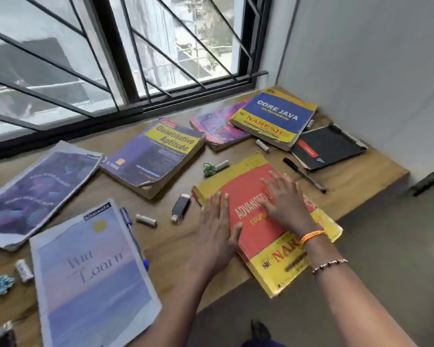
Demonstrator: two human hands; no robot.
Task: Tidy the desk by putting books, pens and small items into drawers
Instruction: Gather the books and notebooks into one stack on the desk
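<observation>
Red and yellow book (256,221) lies at the desk's (361,176) near edge, one corner hanging over. I see my left hand (217,226) flat along its left side, fingers straight and together. My right hand (283,199) lies on the cover, fingers spread; blur there, so probably just pressing. Black pen (303,174) just right of the book, lighter (180,207) just left, blue book (153,156) behind.

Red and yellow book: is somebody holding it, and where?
Not gripped. Both hands lie flat on the red and yellow book: the left hand at its left edge, the right hand on the middle of the cover, fingers straight.
</observation>
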